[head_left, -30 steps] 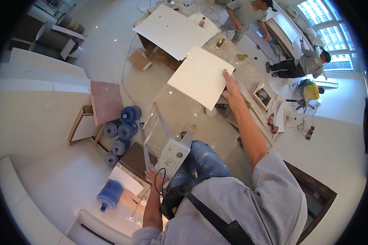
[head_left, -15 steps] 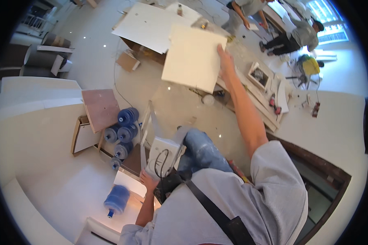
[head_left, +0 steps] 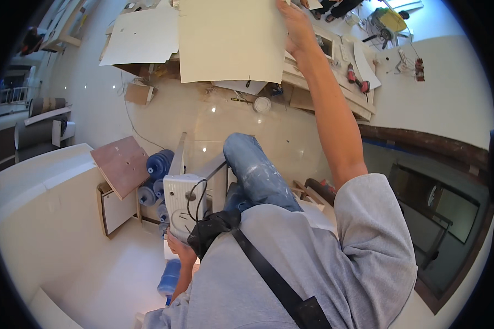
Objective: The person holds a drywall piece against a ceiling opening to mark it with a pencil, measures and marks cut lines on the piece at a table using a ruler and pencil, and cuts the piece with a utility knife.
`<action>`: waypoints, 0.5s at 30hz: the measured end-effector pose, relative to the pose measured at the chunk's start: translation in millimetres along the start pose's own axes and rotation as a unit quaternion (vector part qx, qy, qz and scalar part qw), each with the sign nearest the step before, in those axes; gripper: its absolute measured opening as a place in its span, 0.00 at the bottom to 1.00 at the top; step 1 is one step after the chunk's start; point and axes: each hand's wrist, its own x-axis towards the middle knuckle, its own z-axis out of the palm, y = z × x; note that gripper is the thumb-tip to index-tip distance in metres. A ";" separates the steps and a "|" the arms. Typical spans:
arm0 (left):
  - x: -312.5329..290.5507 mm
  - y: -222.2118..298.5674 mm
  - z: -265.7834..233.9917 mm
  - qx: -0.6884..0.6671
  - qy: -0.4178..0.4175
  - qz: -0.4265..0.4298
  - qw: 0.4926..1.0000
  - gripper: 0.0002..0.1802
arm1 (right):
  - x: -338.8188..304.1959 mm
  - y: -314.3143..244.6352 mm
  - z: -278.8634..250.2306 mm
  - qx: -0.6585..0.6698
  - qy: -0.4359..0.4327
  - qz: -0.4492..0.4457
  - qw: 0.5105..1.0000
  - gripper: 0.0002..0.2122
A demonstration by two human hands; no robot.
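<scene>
My right arm reaches far forward. At its end my right hand (head_left: pixel 300 30) grips the right edge of a flat cream-coloured board (head_left: pixel 230 44); the board's top runs out of the picture. By my left side stands a stepladder with a pale top plate (head_left: pixel 182 205), on which a black cable (head_left: pixel 193 207) lies in a loop. My left hand (head_left: pixel 180 250) is curled at the plate's near edge, its fingers partly hidden. A black pouch on a strap (head_left: pixel 214 227) hangs across my body, close to the plate.
Beyond the board, a cluttered workbench (head_left: pixel 299 98) carries a red drill (head_left: pixel 354 77). A white panel (head_left: pixel 142 35) lies to its left. Blue water jugs (head_left: pixel 159 164) stand past the ladder, beside a reddish-brown board (head_left: pixel 121 164). At right is a dark-framed opening (head_left: pixel 433 214).
The cream board and my right hand have moved up in the picture, and the board looks larger and straighter. My view has shifted; my left hand stays by the ladder's top plate.
</scene>
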 end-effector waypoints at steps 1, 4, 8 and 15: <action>-3.7 0.5 -0.6 0.005 0.003 0.004 1.000 0.63 | -11.0 2.2 -19.9 0.023 0.005 0.001 1.000 0.23; -4.3 9.4 -4.5 -0.028 -0.011 0.020 0.999 0.62 | -39.9 11.9 -69.8 0.066 0.036 0.011 0.997 0.23; -6.6 -15.2 4.0 -0.027 0.014 0.088 0.996 0.62 | -75.3 6.5 -99.3 0.077 0.062 -0.043 0.994 0.23; -3.3 -46.5 16.8 -0.222 0.014 0.045 0.974 0.43 | -100.5 -5.3 -187.0 0.083 0.037 -0.112 0.990 0.25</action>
